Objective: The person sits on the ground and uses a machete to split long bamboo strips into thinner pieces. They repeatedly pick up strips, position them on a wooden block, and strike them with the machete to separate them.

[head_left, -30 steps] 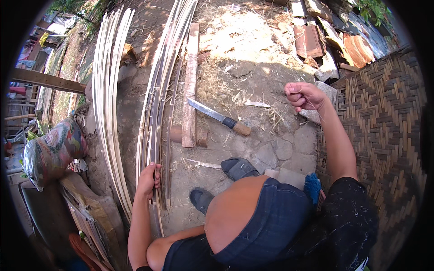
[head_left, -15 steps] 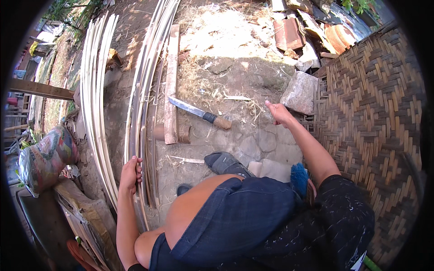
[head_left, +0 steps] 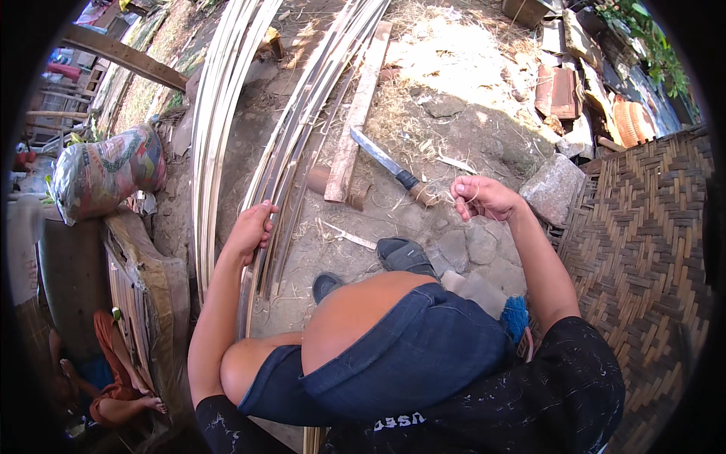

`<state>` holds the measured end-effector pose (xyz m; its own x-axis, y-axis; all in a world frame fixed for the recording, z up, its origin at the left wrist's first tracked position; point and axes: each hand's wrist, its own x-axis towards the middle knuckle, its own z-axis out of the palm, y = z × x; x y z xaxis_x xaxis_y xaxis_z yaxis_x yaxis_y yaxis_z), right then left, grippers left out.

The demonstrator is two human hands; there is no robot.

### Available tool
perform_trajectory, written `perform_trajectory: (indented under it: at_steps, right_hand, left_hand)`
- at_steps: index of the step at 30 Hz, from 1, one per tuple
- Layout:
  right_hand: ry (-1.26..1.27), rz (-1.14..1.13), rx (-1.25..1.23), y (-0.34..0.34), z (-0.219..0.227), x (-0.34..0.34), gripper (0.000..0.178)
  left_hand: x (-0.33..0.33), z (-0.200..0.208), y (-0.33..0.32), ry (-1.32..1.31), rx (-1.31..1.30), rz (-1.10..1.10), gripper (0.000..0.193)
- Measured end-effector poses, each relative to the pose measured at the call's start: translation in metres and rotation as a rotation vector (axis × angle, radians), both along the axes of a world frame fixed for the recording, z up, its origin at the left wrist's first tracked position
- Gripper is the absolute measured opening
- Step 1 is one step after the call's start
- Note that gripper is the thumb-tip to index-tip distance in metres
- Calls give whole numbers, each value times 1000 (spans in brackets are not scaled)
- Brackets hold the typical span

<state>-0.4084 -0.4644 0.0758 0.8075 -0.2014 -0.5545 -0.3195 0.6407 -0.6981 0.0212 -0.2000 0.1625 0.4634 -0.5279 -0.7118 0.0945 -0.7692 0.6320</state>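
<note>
My left hand [head_left: 252,233] is closed at the near part of a bundle of long, thin bamboo strips [head_left: 287,163], its fingers curled round a strip. My right hand [head_left: 484,198] is raised on the right with fingertips pinched together, and thin pale bamboo shavings [head_left: 456,198] curl at them. Just left of that hand a long knife [head_left: 384,160] with a dark-wrapped wooden handle lies on the ground, its blade pointing away and left. A flat wooden board [head_left: 360,113] rests across a short round log [head_left: 357,191] between the strips and the knife.
Another bundle of pale strips [head_left: 219,129] lies further left, near a stuffed plastic sack [head_left: 110,170]. A woven bamboo panel [head_left: 643,257] and a stone block [head_left: 554,189] border the right. Another person's legs [head_left: 117,371] show at lower left. Shavings litter the ground.
The view has swung left, so the scene sits further right and another person's legs appear. My right hand has come nearer to the knife handle, its fingers now pinched. My left hand stays at the strips.
</note>
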Motion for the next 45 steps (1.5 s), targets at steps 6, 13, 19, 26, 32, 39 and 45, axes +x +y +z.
perform_trajectory:
  at_steps: [6, 13, 19, 26, 32, 39, 45]
  right_hand:
    - [299, 587, -1248, 19, -17, 108, 33]
    - [139, 257, -1204, 83, -25, 234, 39]
    - [-1, 452, -963, 120, -21, 296, 34]
    - [-189, 674, -955, 120, 3, 257, 31]
    - [-259, 368, -912, 123, -10, 221, 30]
    - [-22, -133, -182, 132, -49, 237, 21]
    - [-86, -181, 336, 128, -56, 279, 12]
  left_hand:
    - [-5, -1, 8, 24, 13, 3, 32]
    - [-40, -2, -8, 109, -73, -80, 30]
    - [-46, -1, -2, 200, -39, -48, 40]
    - [-42, -25, 16, 210, -96, 76, 69]
    - [-49, -26, 9, 236, -140, -41, 33]
    - [-54, -20, 17, 82, -126, 153, 41]
    - [-47, -34, 19, 279, -210, 106, 41]
